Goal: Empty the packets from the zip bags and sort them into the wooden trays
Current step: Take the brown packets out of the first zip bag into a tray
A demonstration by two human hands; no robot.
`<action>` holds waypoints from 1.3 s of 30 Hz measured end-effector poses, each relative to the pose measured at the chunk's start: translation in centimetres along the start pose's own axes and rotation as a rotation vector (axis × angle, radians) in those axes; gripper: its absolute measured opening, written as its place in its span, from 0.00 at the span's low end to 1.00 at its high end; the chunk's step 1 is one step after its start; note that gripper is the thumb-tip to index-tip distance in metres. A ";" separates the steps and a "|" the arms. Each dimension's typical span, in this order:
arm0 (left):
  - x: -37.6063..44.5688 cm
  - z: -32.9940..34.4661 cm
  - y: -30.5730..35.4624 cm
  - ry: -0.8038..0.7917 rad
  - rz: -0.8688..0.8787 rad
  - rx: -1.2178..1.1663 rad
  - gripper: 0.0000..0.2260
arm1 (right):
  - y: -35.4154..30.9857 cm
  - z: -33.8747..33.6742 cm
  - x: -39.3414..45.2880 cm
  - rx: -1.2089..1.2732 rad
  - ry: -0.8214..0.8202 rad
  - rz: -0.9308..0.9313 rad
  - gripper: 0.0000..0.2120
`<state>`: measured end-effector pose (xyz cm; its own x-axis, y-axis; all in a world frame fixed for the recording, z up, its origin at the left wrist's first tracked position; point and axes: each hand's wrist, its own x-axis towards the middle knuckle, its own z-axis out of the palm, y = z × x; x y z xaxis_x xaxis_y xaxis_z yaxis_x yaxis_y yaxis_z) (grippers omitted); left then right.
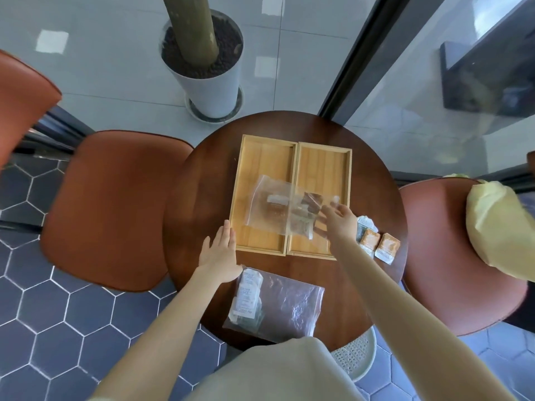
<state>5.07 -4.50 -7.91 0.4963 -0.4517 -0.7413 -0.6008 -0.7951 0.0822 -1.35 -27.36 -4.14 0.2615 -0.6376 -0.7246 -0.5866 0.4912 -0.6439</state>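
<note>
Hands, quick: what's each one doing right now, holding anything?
Left hand: open, flat on the table beside the left wooden tray, holding nothing.
Right hand: open, fingers spread at the zip bag; grip cannot be told.

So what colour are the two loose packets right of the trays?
Orange and white packets, head view.

bare forearms (385,287) (pale beige top (275,371))

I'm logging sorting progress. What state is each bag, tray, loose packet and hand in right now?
Far zip bag: across both trays, packets inside.
Near zip bag: on the table, packets inside.
Left tray: no loose packets.
Right tray: likewise.
Loose packets: on the table.
Left hand: open.
Right hand: open.
</note>
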 end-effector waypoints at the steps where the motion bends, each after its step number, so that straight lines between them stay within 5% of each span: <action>1: 0.0 -0.1 0.0 0.005 -0.002 0.020 0.37 | -0.2 0.1 -0.1 0.019 0.002 0.005 0.19; 18: 0.0 -0.6 0.1 -0.021 -0.035 0.022 0.36 | -6.6 2.8 -4.5 -0.021 -0.310 -0.235 0.13; 30: 0.0 -1.2 0.4 -0.044 -0.057 -0.033 0.34 | -8.2 0.4 -6.3 -0.033 -0.183 -0.504 0.11; 33: -0.6 -2.6 0.4 -0.012 -0.052 -0.266 0.28 | -7.7 -1.0 -6.8 0.120 -0.138 -0.472 0.08; 36: -1.9 -4.1 0.9 0.235 -0.064 -0.760 0.21 | -6.8 -2.7 -7.5 0.259 -0.167 -0.357 0.09; 39: -3.8 -5.8 1.6 0.188 0.041 -1.392 0.32 | -5.1 -3.8 -7.8 0.356 -0.276 -0.208 0.06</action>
<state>5.90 -6.42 -1.10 0.6354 -0.4431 -0.6325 0.4331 -0.4736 0.7669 -3.34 -27.08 5.73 0.5664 -0.5867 -0.5788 -0.2145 0.5732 -0.7908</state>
